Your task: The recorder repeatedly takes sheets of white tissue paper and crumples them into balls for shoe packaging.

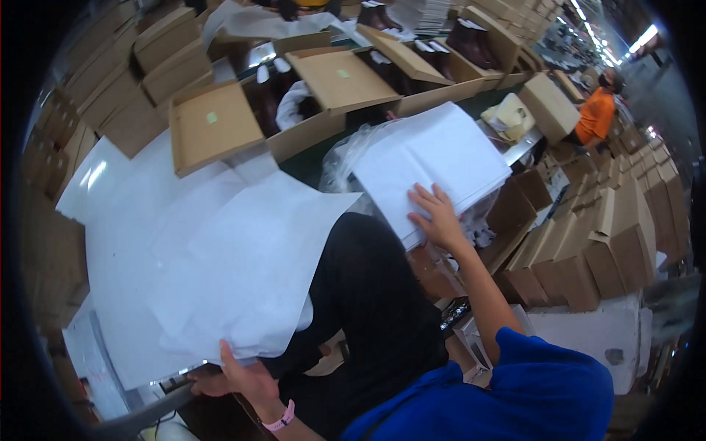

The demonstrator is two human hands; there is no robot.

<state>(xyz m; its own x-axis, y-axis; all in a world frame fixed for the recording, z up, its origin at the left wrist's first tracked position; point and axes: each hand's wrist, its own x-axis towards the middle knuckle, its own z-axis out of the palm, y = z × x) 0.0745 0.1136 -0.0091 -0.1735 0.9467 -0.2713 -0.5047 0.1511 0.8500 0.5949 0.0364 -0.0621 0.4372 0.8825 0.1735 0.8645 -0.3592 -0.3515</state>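
My left hand (pixel 254 382), with a pink band at the wrist, pinches the near edge of white paper sheets (pixel 220 250). Its thumb lies over the edge and its other fingers are partly hidden below. These sheets spread loosely over the surface to my left, and one corner reaches across my dark-clothed leg. My right hand (pixel 439 220) rests with spread fingers on a thick stack of folded white paper (pixel 434 162). Crumpled clear plastic wrap (pixel 346 158) shows along the left side of that stack.
Ahead stand open cardboard boxes (pixel 301 136) with dark red boots (pixel 471 44) inside. A box lid (pixel 217 125) lies at the left. Stacked cartons (pixel 618 235) fill the right side, and more cartons (pixel 173 55) rise at the far left. A person in orange (pixel 596 114) is at the far right.
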